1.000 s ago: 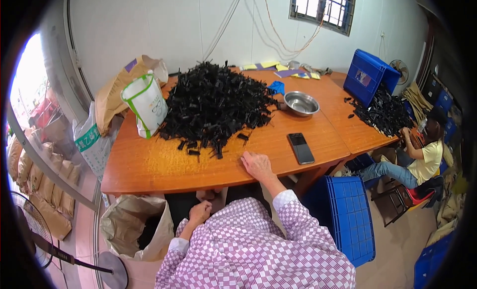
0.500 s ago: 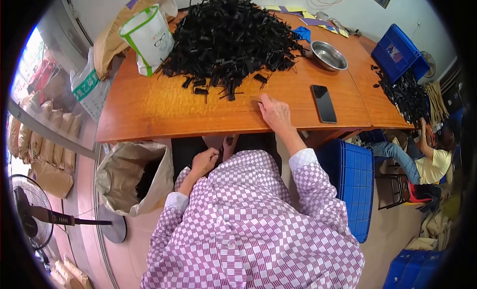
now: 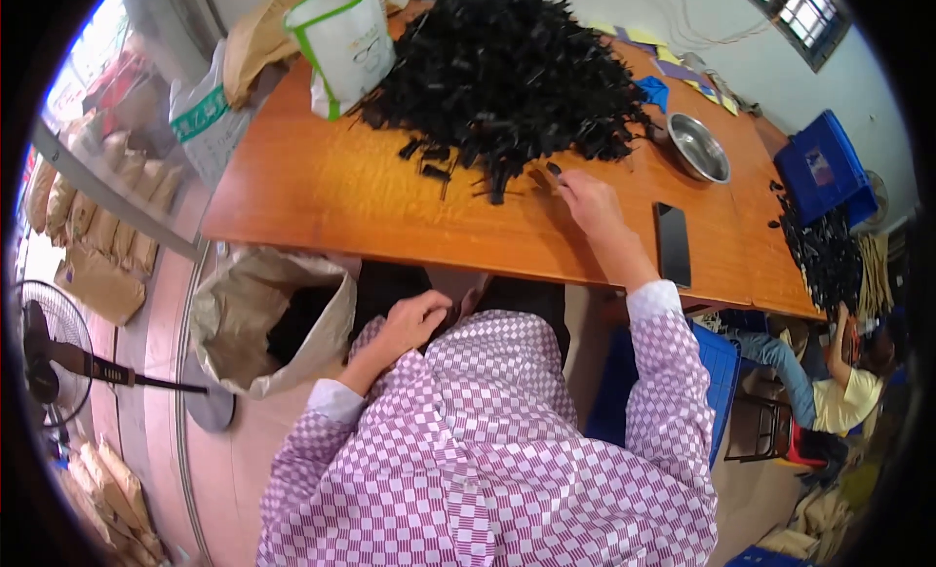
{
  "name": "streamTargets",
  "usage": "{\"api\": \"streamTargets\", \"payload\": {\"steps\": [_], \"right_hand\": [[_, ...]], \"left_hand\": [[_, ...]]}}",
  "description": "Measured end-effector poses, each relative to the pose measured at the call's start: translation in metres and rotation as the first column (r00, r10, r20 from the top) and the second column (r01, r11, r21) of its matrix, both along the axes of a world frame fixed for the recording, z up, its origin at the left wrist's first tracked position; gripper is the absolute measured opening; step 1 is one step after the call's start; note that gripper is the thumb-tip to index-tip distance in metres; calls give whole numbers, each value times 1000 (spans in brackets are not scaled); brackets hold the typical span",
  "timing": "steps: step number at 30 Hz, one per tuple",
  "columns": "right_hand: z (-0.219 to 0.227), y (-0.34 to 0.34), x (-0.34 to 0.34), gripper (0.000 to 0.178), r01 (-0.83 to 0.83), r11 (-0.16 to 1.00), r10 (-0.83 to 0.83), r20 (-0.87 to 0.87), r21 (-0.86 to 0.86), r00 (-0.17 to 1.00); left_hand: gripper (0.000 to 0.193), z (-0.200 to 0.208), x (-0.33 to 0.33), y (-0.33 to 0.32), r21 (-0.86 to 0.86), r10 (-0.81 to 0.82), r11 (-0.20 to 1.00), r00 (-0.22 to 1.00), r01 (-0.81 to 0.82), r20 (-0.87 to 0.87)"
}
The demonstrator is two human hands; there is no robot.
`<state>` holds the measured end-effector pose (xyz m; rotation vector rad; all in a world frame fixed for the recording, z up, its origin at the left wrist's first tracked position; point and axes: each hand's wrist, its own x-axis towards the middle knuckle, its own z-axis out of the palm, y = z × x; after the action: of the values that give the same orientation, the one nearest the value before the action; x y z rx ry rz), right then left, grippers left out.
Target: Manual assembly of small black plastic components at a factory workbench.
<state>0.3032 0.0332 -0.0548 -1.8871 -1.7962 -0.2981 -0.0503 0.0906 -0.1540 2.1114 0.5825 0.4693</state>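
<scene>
My right hand (image 3: 597, 208) reaches over the wooden table (image 3: 322, 201), its fingertips pinched at a small black plastic part (image 3: 554, 169) by the front of a large heap. That heap of black plastic parts (image 3: 507, 79) has thin stems sticking out of it. A few loose black parts (image 3: 436, 171) lie just in front of it. My left hand (image 3: 411, 320) rests on my lap below the table edge, its fingers curled in. What may be inside those fingers is hidden.
A phone (image 3: 673, 245) and a metal bowl (image 3: 699, 150) are right of my hand. A white bag with green trim (image 3: 341, 50) flanks the heap. An open sack (image 3: 210, 318) stands at lower left, a blue crate (image 3: 717, 372) at right. Another person (image 3: 843, 406) sits far right.
My right hand has moved forward to the heap's front edge and now pinches at a black part there. My left hand stays on my lap. The whole view has shifted and tilted.
</scene>
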Motion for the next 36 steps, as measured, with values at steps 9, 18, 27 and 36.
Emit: {"api": "streamTargets", "payload": {"steps": [9,18,27,36], "right_hand": [[23,-58,-148,9,-343,939,180,-831,-14,527],[-13,-75,-184,12,-391,921,139,-938,3,319],[-31,-73,-189,16,-198,980,65,-950,4,305],[-10,-74,-184,29,-360,931,61,-953,-53,297]], "left_hand": [[72,110,41,-18,-442,115,897,975,-18,192],[55,72,22,-40,-580,17,804,969,133,247],[44,86,21,-47,-438,54,898,975,46,215],[35,90,25,-39,-515,140,857,970,-17,200]]}}
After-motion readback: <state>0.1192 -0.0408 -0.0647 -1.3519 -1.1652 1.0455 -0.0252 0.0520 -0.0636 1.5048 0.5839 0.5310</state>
